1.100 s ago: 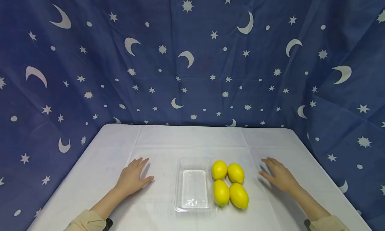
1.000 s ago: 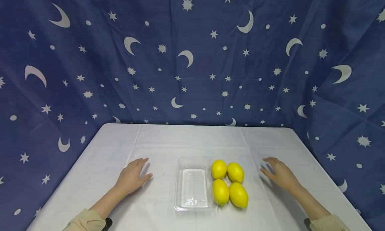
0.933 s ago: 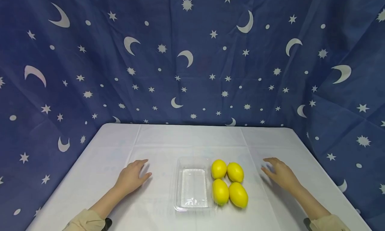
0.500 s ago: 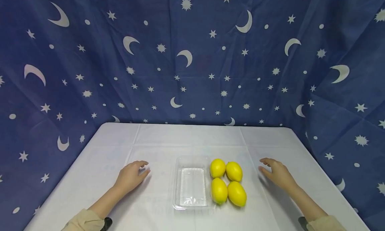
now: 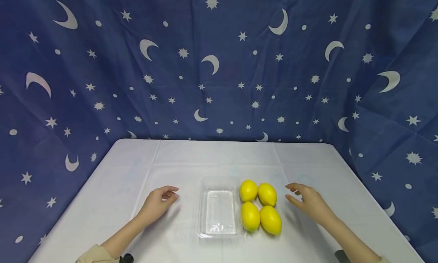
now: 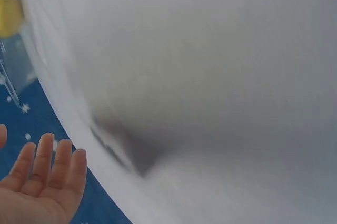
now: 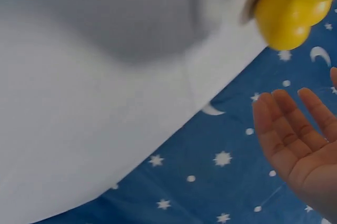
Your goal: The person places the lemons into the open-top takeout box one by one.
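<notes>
No writing, label, brand or number can be read in any of the views. The only marks are printed shapes, white moons, stars and dots, on the blue backdrop cloth (image 5: pixel 219 65), and they carry no letters. The clear plastic tray (image 5: pixel 205 232), the lemons (image 5: pixel 260 211) and the white worktop (image 5: pixel 219 156) show no print at all.
</notes>
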`<state>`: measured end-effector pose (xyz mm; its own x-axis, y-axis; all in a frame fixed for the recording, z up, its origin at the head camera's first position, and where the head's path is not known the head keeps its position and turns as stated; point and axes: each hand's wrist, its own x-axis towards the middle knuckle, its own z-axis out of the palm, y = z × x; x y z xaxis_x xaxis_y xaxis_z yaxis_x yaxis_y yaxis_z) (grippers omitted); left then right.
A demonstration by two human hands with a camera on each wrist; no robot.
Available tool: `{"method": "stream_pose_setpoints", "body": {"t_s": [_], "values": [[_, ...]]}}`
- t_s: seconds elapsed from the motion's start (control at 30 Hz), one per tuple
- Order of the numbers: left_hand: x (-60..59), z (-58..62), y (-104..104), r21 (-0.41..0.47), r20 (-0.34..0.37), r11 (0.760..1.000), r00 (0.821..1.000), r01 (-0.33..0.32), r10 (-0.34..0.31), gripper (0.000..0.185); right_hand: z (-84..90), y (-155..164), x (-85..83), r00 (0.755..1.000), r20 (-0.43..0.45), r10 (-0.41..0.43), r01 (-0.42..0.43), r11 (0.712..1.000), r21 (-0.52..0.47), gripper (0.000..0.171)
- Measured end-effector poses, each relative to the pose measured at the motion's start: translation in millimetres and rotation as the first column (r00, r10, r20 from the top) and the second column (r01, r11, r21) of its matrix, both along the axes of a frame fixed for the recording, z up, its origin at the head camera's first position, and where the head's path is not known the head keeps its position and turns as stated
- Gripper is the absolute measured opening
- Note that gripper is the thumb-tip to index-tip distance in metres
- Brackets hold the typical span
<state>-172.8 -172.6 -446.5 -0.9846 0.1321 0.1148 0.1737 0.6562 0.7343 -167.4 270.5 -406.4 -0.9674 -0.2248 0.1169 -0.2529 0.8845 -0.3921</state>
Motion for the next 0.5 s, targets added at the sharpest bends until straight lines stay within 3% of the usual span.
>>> {"method": "stream_pose_setpoints", "body": {"t_s": [0.17, 0.27, 0.37, 0.5], "values": [[3.3, 7.6, 9.4, 0.129, 0.099, 0.992, 0.995, 0.002, -0.015, 0.03, 8.3, -11.5, 9.0, 1.0, 0.024, 0.009, -0.008, 0.999, -0.033, 0.032], [4.9, 11.0, 15.5, 0.239, 0.181, 0.971, 0.983, -0.021, -0.023, 0.034, 9.9, -16.9, 12.7, 0.999, 0.049, 0.003, -0.001, 0.998, -0.057, 0.031], [8.7, 12.6, 20.7, 0.342, 0.275, 0.939, 0.96, -0.045, -0.054, 0.038, 10.3, -23.1, 14.4, 0.996, 0.091, -0.008, 0.014, 0.997, -0.073, 0.03], [16.0, 12.3, 25.9, 0.451, 0.385, 0.891, 0.912, -0.052, -0.141, 0.046, 9.1, -33.0, 13.8, 0.988, 0.157, -0.011, 0.025, 0.996, -0.084, 0.032]]}}
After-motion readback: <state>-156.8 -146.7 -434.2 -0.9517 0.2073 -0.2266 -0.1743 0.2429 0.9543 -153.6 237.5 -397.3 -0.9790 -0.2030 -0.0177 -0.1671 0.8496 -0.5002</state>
